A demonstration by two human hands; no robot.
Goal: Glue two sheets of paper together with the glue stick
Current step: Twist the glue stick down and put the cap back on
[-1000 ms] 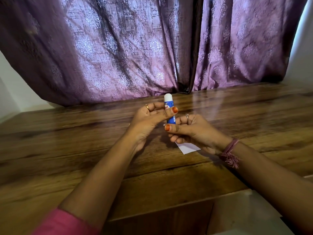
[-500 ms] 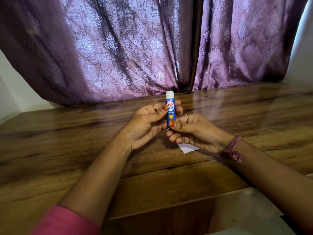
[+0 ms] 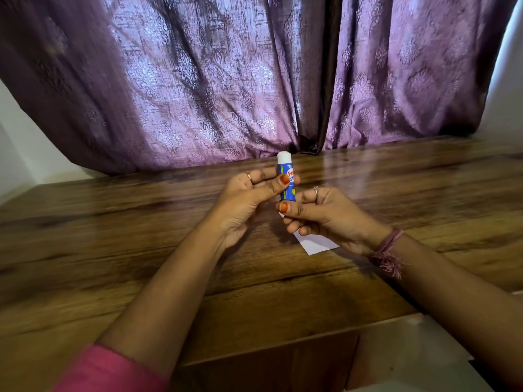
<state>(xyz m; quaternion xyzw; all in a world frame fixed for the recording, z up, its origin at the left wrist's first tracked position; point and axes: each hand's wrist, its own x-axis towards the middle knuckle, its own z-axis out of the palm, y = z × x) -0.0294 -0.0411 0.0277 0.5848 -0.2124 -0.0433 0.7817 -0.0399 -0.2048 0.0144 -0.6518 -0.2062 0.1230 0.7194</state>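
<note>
We hold the glue stick (image 3: 286,176) upright just above the centre of the frame, its long axis running straight up and down, white cap at the top and blue printed barrel below. Our left hand (image 3: 249,199) pinches the barrel's middle, thumb across the label and fingers behind; our right hand (image 3: 319,213) curls its thumb and fingers round the bottom end. Both hands touch the stick, so neither is nearer, but the cap stands bare above the left fingers, and we judge that uncapping turns on this: one hand must let go and move up along that vertical axis while the other steadies the barrel. The cap is on, so no glue has gone down yet. A corner of white paper (image 3: 314,243) lies flat on the table (image 3: 141,250) right below the right hand, mostly hidden by it; we cannot tell whether it is one sheet or two. The stick looks like smooth, hard plastic, a slim cylinder. The table is glossy wood-grain planks, and behind it, across the upper frame, hangs a purple curtain (image 3: 198,80) with a woven floral pattern.
</note>
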